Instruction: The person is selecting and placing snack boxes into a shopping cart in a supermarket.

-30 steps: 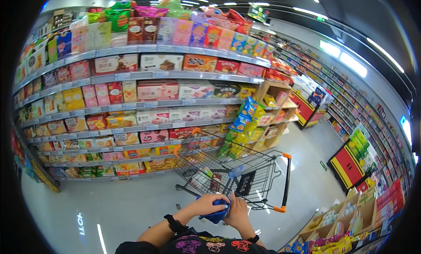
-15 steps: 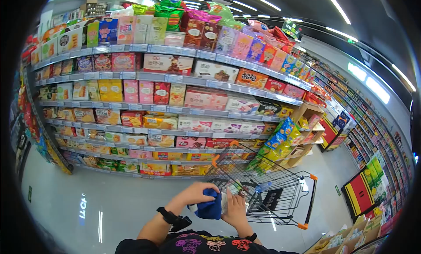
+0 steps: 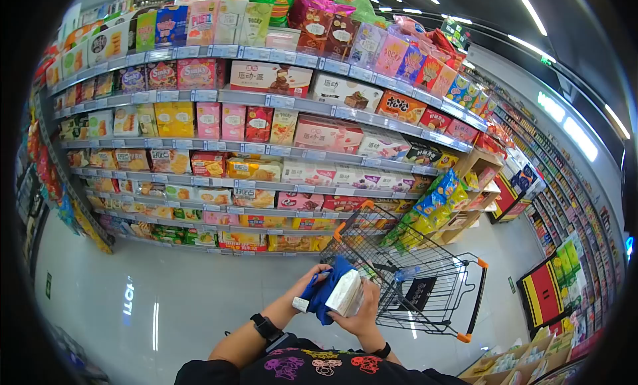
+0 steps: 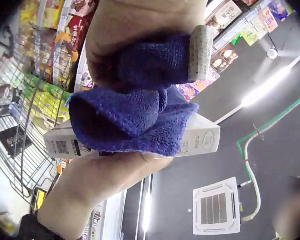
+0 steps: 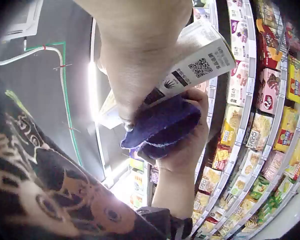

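A blue cloth (image 3: 324, 293) and a white box (image 3: 344, 292) are held together in front of the chest. My left hand (image 3: 310, 286) grips the cloth from the left, and its fingers curl round a fold of it in the left wrist view. A small white printed piece (image 4: 201, 52) sticks out of that fold. My right hand (image 3: 361, 312) holds the box from the right, fingers along its side. Printing and a square code show on the box (image 5: 200, 67) in the right wrist view. The cloth (image 4: 135, 120) lies against the box and covers its middle.
A black wire shopping cart (image 3: 425, 278) with orange corners stands just right of the hands, a plastic bottle (image 3: 407, 273) inside. Shelves of boxed snacks (image 3: 272, 77) run across the front. Wooden bins (image 3: 531, 358) stand at lower right.
The view has turned left, so shelves and cart sit further right. The cloth was bunched in the left hand; now the white box shows clearly beside it in the right hand.
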Available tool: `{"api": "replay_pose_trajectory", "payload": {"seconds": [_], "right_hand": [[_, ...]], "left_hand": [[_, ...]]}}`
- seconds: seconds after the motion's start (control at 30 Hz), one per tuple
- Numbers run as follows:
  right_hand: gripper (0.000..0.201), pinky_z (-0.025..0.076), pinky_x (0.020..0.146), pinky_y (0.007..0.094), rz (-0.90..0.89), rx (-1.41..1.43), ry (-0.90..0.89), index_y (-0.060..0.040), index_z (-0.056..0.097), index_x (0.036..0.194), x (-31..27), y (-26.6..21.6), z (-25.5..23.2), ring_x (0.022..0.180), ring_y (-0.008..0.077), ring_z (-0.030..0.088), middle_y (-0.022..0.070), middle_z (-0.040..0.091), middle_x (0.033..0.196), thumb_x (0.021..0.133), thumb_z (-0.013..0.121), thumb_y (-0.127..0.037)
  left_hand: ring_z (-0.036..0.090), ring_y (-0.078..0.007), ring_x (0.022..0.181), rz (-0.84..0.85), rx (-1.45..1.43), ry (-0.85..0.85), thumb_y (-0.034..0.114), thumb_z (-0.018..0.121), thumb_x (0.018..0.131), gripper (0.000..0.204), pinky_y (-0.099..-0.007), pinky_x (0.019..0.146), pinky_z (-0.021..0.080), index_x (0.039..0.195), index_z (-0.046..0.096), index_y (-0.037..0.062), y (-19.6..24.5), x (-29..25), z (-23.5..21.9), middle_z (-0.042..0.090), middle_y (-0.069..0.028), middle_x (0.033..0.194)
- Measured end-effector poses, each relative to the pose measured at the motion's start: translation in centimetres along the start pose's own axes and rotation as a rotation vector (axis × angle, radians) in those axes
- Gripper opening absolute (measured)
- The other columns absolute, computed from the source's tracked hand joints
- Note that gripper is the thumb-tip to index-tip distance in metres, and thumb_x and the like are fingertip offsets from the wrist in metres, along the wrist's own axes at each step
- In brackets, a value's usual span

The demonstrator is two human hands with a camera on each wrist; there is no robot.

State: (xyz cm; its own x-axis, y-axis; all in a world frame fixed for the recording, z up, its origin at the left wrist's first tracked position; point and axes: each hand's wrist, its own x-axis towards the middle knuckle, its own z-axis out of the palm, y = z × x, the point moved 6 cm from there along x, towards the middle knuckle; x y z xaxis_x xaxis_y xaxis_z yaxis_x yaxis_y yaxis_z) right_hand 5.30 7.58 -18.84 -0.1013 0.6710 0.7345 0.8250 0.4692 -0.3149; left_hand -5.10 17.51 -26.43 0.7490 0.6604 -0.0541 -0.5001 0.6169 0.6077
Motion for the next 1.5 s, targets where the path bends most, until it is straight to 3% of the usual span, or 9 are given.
{"api": "replay_pose_trajectory", "payload": {"seconds": [0.47, 0.6, 0.63, 0.7, 0.77, 1.1, 1.13, 1.33, 1.5], "right_hand": [[0.09, 0.037, 0.096, 0.0433, 0.535, 0.136, -0.179, 0.0036, 0.026, 0.137, -3.9, 14.0, 0.4, 0.112, 0.0373, 0.045, 0.0226, 0.042, 0.128, 0.064, 0.071, -0.02], [0.067, 0.046, 0.083, 0.0331, 0.905, 0.412, 0.363, -0.0034, 0.03, 0.139, -14.7, 27.1, 1.5, 0.103, 0.0211, 0.053, 0.0141, 0.05, 0.121, 0.08, 0.059, -0.019], [0.052, 0.048, 0.083, 0.0341, 1.27, 0.697, 0.407, -0.0029, 0.036, 0.134, -15.3, 28.9, 0.4, 0.101, 0.022, 0.056, 0.013, 0.054, 0.117, 0.086, 0.05, -0.019], [0.05, 0.049, 0.087, 0.0371, 1.426, 1.43, 0.734, -0.003, 0.04, 0.131, -18.1, 33.1, 1.1, 0.102, 0.0244, 0.058, 0.0134, 0.056, 0.118, 0.094, 0.041, -0.037], [0.056, 0.049, 0.087, 0.0403, 1.523, 1.523, 0.694, -0.0043, 0.044, 0.13, -14.3, 34.7, -2.1, 0.104, 0.0273, 0.059, 0.0138, 0.056, 0.121, 0.094, 0.034, -0.046], [0.042, 0.053, 0.083, 0.0348, 1.788, 1.373, 0.322, 0.005, 0.045, 0.122, -16.6, 46.4, 3.6, 0.095, 0.0263, 0.064, 0.0187, 0.059, 0.112, 0.097, 0.032, -0.027], [0.042, 0.053, 0.083, 0.0349, 1.818, 1.362, 0.293, 0.0058, 0.045, 0.122, -17.3, 47.2, 5.1, 0.094, 0.0265, 0.064, 0.0193, 0.059, 0.112, 0.097, 0.032, -0.025], [0.039, 0.044, 0.097, 0.0403, 1.993, 1.874, 0.37, -0.0027, 0.043, 0.128, -18.0, 48.5, 10.3, 0.107, 0.0273, 0.058, 0.015, 0.057, 0.119, 0.097, 0.033, -0.025], [0.039, 0.047, 0.093, 0.0393, 2.085, 1.676, 0.439, -0.0026, 0.049, 0.122, -24.8, 53.0, 18.4, 0.101, 0.0261, 0.061, 0.0138, 0.061, 0.113, 0.096, 0.034, -0.027]], "left_hand": [[0.056, -0.0255, 0.108, -0.232, -0.535, -0.163, 0.02, 0.049, 0.089, 0.038, -0.0384, 0.094, 0.046, 0.122, 0.043, 0.0027, -6.5, 9.7, -0.7, 0.053, -0.014, 0.121], [0.055, -0.0231, 0.109, -0.377, -0.334, -0.079, 0.028, 0.051, 0.088, 0.045, -0.0362, 0.094, 0.045, 0.125, 0.042, 0.0036, -8.7, 16.6, 1.8, 0.052, -0.0143, 0.121], [0.055, -0.0221, 0.109, -0.465, -0.129, -0.013, 0.03, 0.053, 0.088, 0.049, -0.0356, 0.094, 0.045, 0.127, 0.041, 0.0041, -10.2, 18.3, 1.5, 0.052, -0.014, 0.121], [0.055, -0.0196, 0.108, -0.541, 0.276, -0.134, 0.04, 0.061, 0.083, 0.069, -0.0301, 0.093, 0.043, 0.136, 0.031, 0.0072, -13.6, 21.6, 1.8, 0.052, -0.0116, 0.119], [0.048, -0.0258, 0.118, -0.535, 0.409, -0.31, 0.028, 0.061, 0.085, 0.077, -0.0362, 0.096, 0.043, 0.145, 0.014, 0.0113, -16.5, 24.3, 1.1, 0.035, -0.0167, 0.138], [0.062, -0.0169, 0.092, -0.897, -0.236, 0.14, 0.022, 0.05, 0.092, 0.054, -0.0285, 0.079, 0.052, 0.14, 0.029, 0.0081, -25.8, 32.2, -7.2, 0.059, -0.0093, 0.112], [0.063, -0.0178, 0.092, -0.853, -0.02, 0.152, 0.026, 0.049, 0.093, 0.045, -0.0286, 0.081, 0.052, 0.133, 0.039, 0.0063, -23.0, 33.8, -3.2, 0.06, -0.0086, 0.109], [0.063, -0.0205, 0.096, -1.022, 0.001, 0.293, 0.016, 0.055, 0.085, 0.039, -0.0309, 0.084, 0.052, 0.121, 0.049, 0.0037, -25.4, 36.8, -12.3, 0.061, -0.0112, 0.111], [0.062, -0.0159, 0.07, -1.142, 0.309, 0.497, 0.02, 0.065, 0.077, 0.036, -0.0278, 0.066, 0.051, 0.106, 0.059, 0.0009, -28.3, 39.6, -16.4, 0.064, -0.0045, 0.085]]}}
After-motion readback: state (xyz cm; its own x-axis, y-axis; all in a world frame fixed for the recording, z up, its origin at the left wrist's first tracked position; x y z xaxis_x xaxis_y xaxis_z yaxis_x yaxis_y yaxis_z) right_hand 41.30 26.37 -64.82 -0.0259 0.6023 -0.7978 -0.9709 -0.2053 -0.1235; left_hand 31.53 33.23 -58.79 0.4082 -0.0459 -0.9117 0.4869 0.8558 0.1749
